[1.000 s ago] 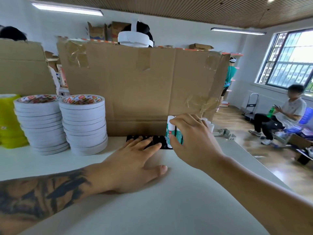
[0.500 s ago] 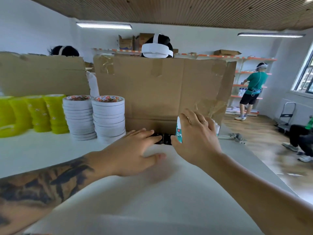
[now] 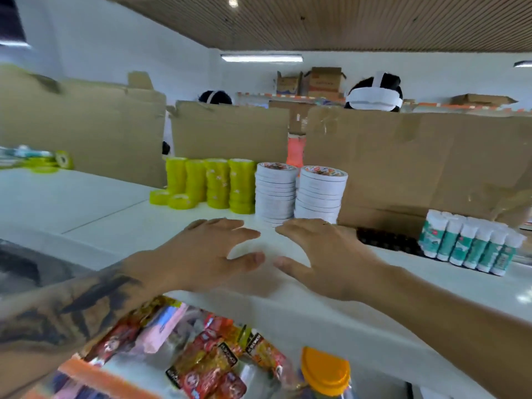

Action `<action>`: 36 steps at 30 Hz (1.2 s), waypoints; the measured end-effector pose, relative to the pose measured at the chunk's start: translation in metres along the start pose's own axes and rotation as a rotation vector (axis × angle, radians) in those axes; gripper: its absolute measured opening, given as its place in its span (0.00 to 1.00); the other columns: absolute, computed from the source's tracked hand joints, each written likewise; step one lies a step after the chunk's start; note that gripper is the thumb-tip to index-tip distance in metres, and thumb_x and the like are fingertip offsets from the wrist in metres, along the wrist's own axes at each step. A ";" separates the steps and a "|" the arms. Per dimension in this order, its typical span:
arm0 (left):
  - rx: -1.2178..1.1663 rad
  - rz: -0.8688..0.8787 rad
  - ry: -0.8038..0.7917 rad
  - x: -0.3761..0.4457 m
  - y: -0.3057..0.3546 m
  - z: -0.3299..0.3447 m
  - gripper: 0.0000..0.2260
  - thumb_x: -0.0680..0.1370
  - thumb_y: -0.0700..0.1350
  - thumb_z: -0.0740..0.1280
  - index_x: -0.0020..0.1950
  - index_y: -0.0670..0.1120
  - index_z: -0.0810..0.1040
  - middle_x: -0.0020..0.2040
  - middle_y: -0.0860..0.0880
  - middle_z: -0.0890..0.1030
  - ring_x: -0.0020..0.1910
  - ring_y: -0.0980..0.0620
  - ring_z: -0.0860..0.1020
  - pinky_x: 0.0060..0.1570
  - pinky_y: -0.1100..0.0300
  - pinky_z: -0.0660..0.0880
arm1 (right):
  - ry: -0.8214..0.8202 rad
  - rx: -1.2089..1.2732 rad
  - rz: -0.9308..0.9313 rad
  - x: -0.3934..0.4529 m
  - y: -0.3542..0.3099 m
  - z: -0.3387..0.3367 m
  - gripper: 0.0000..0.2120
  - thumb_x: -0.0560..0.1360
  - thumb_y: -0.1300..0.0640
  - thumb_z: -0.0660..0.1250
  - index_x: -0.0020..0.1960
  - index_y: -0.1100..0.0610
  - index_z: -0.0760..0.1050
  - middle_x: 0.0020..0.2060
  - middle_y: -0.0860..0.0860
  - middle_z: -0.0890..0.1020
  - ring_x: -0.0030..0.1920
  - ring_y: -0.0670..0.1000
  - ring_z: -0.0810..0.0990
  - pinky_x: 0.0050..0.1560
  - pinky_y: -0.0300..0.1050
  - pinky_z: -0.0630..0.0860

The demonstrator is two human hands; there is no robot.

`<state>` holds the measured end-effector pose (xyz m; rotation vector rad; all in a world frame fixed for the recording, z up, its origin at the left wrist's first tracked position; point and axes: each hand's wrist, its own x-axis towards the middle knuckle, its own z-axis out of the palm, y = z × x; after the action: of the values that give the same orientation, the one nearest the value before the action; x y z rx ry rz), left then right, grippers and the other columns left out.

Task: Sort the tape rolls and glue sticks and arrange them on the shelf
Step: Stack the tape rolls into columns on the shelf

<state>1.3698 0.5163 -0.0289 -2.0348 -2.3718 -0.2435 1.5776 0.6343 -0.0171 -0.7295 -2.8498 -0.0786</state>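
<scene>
Glue sticks (image 3: pixel 472 245) now released, standing in a row far right against cardboard (image 3: pixel 417 156). Left hand (image 3: pixel 201 254) and right hand (image 3: pixel 331 257) empty, fingers spread, pulled back near white tape stacks (image 3: pixel 299 194). Probably placement done; more sorting next.

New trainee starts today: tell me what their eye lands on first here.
Two open hands, left hand and right hand, hover over the white shelf, holding nothing. Behind them stand two stacks of white tape rolls beside yellow tape rolls; a row of glue sticks stands at right.

blurred snack packets (image 3: pixel 207 361) below
</scene>
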 end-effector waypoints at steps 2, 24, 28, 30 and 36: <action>0.003 -0.040 0.002 -0.019 -0.040 -0.007 0.40 0.70 0.81 0.43 0.79 0.67 0.58 0.82 0.59 0.56 0.81 0.56 0.54 0.79 0.52 0.51 | -0.032 0.023 -0.035 0.027 -0.031 0.008 0.32 0.80 0.30 0.51 0.80 0.42 0.57 0.79 0.41 0.60 0.78 0.46 0.60 0.77 0.49 0.60; 0.014 -0.564 0.219 -0.202 -0.379 -0.049 0.31 0.79 0.72 0.53 0.78 0.59 0.66 0.77 0.53 0.69 0.77 0.49 0.66 0.73 0.44 0.64 | -0.055 0.184 -0.462 0.316 -0.331 0.071 0.38 0.73 0.24 0.46 0.76 0.40 0.63 0.76 0.42 0.67 0.76 0.47 0.63 0.76 0.52 0.62; 0.029 -0.648 0.239 -0.229 -0.420 -0.056 0.30 0.79 0.72 0.53 0.77 0.59 0.68 0.75 0.56 0.71 0.74 0.51 0.69 0.70 0.42 0.68 | -0.029 0.178 -0.590 0.365 -0.385 0.078 0.38 0.73 0.23 0.46 0.76 0.40 0.64 0.74 0.42 0.69 0.75 0.47 0.66 0.75 0.52 0.64; 0.036 -0.688 0.251 -0.239 -0.438 -0.060 0.27 0.80 0.70 0.55 0.77 0.61 0.67 0.75 0.55 0.71 0.73 0.50 0.69 0.70 0.43 0.68 | -0.019 0.171 -0.643 0.391 -0.410 0.082 0.39 0.72 0.22 0.43 0.76 0.39 0.63 0.75 0.42 0.69 0.74 0.47 0.66 0.74 0.53 0.65; 0.020 -0.784 0.264 -0.238 -0.498 -0.075 0.24 0.81 0.68 0.57 0.75 0.63 0.69 0.72 0.55 0.73 0.67 0.51 0.75 0.67 0.47 0.71 | 0.004 0.189 -0.761 0.470 -0.468 0.096 0.45 0.68 0.18 0.39 0.76 0.39 0.62 0.74 0.43 0.69 0.74 0.49 0.68 0.73 0.54 0.67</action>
<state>0.9109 0.2010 -0.0368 -0.8875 -2.8177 -0.4450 0.9317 0.4542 -0.0156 0.4075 -2.8986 0.0786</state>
